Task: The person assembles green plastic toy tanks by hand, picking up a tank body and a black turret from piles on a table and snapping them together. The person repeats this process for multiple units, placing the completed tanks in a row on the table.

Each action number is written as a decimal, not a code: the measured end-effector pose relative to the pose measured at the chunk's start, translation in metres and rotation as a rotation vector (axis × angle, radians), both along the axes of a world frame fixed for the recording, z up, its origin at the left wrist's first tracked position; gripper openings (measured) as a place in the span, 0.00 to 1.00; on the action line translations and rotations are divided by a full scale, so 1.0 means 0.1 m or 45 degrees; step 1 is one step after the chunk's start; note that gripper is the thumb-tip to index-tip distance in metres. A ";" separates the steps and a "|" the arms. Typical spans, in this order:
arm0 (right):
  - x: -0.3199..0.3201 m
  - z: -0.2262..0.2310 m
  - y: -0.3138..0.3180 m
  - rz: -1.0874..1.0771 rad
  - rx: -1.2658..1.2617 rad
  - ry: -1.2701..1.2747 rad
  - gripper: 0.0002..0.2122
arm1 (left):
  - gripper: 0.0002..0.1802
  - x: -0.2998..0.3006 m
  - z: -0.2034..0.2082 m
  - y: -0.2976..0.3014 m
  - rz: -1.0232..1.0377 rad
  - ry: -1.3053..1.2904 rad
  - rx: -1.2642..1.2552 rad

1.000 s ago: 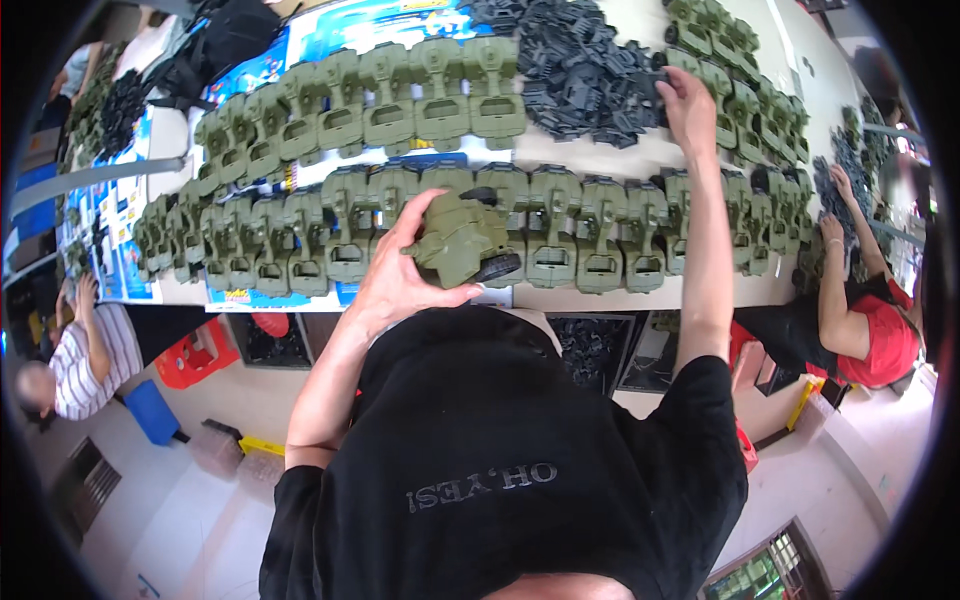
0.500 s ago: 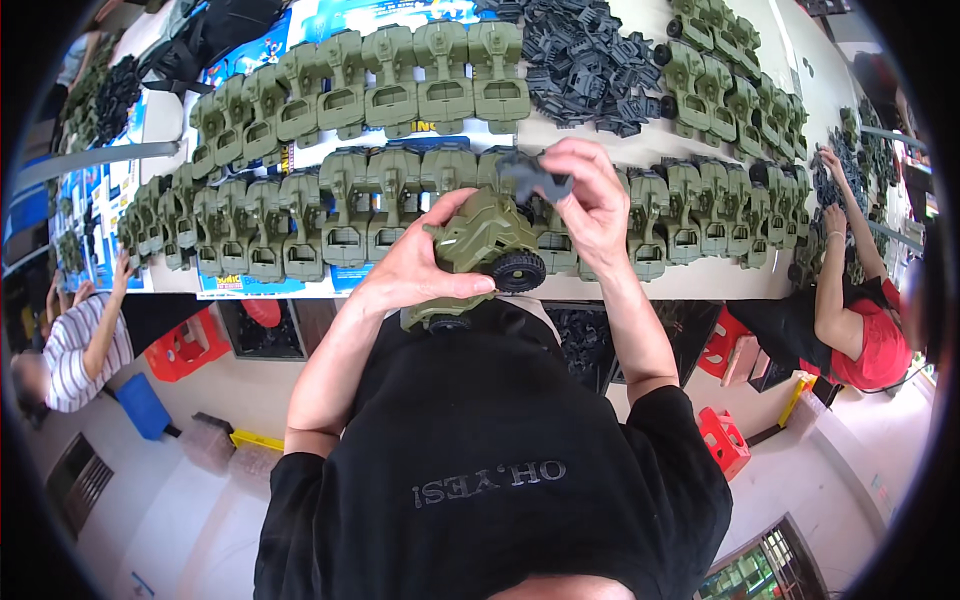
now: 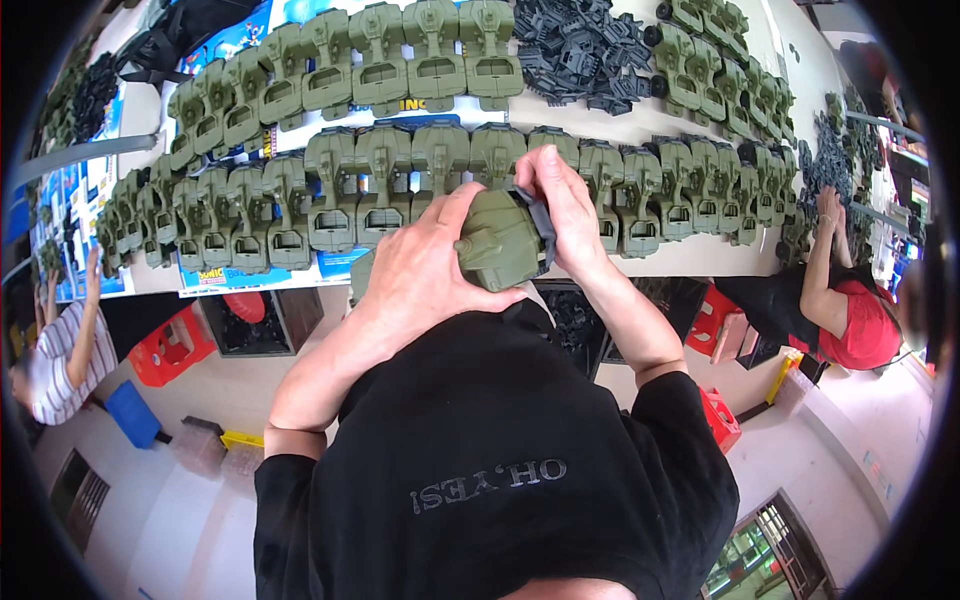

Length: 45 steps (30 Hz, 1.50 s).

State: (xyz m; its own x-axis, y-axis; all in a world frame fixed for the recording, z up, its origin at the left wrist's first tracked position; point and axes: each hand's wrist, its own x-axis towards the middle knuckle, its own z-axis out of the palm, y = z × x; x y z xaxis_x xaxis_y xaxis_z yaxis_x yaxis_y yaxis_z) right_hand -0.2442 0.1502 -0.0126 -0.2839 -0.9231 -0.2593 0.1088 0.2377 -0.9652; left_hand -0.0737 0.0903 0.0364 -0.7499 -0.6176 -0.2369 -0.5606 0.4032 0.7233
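Note:
A green toy vehicle body (image 3: pixel 498 242) is held up before my chest, over the near table edge. My left hand (image 3: pixel 425 250) wraps round it from the left, thumb beneath and fingers over the top. Against the body's right end lies a dark grey plastic part (image 3: pixel 541 228), which my right hand (image 3: pixel 566 212) grips with bent fingers. The two pieces touch; whether they are joined is hidden. Behind my hands stands a row of similar green toy vehicles (image 3: pixel 440 150), packed side by side on the table.
A second row of green vehicles (image 3: pixel 380 55) stands farther back, beside a heap of dark grey parts (image 3: pixel 585 55). Dark bins (image 3: pixel 255 325) and red stools (image 3: pixel 172 345) are under the table edge. Another person (image 3: pixel 860 315) works at the right, and one in stripes (image 3: pixel 70 370) at the left.
The toy vehicle has been turned, so its black wheel no longer shows. My right hand has brought the grey part down from above onto the body's right end.

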 end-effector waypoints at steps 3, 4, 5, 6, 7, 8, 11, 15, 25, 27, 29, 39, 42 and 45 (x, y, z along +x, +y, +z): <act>-0.02 -0.12 0.02 0.068 0.148 -0.362 0.26 | 0.54 -0.01 0.02 0.00 -0.003 -0.075 -0.083; 0.00 -0.12 0.01 0.093 0.124 -0.418 0.27 | 0.54 -0.01 0.05 0.00 -0.029 -0.133 -0.095; 0.03 -0.11 0.00 0.117 0.101 -0.473 0.29 | 0.54 -0.01 0.10 -0.01 -0.055 -0.191 -0.107; 0.06 -0.11 -0.02 0.142 0.079 -0.529 0.31 | 0.54 0.00 0.15 -0.03 -0.080 -0.249 -0.118; 0.08 -0.11 -0.03 0.165 0.062 -0.585 0.34 | 0.55 0.00 0.17 -0.02 -0.085 -0.262 -0.121; 0.10 -0.14 -0.03 0.206 0.043 -0.668 0.35 | 0.56 0.01 0.18 -0.03 -0.090 -0.275 -0.124; 0.15 -0.18 -0.05 0.347 -0.035 -0.743 0.38 | 0.58 0.01 0.23 -0.01 -0.128 -0.352 -0.150; 0.19 -0.12 -0.08 0.458 -0.044 -0.661 0.39 | 0.59 0.04 0.25 0.02 -0.142 -0.419 -0.171; 0.31 -0.16 0.09 0.394 0.114 -0.701 0.34 | 0.51 0.18 0.10 0.05 -0.174 -0.189 -0.166; 0.36 -0.06 0.21 0.314 0.100 -0.565 0.30 | 0.50 0.26 0.04 0.10 -0.224 -0.067 -0.167; 0.39 0.09 0.33 0.343 -0.040 -0.219 0.29 | 0.49 0.35 0.05 0.16 -0.286 0.057 -0.246; 0.64 0.03 0.55 0.297 -0.442 0.166 0.17 | 0.55 0.63 -0.02 0.33 -0.449 0.232 -0.339; 0.69 -0.13 0.55 0.227 -0.463 0.049 0.17 | 0.52 0.60 -0.01 0.33 -0.440 0.160 -0.327; 0.67 -0.21 0.53 0.182 -0.305 -0.109 0.17 | 0.48 0.51 -0.04 0.26 -0.398 0.058 -0.264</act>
State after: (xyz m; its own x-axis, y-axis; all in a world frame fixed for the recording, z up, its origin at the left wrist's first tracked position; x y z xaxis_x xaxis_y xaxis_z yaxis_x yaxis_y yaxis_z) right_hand -0.1767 0.2037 -0.0334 -0.1328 -0.9901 -0.0467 0.1737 0.0231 -0.9845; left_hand -0.0229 0.1166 0.0322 -0.9168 -0.3884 -0.0929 -0.3562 0.6902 0.6298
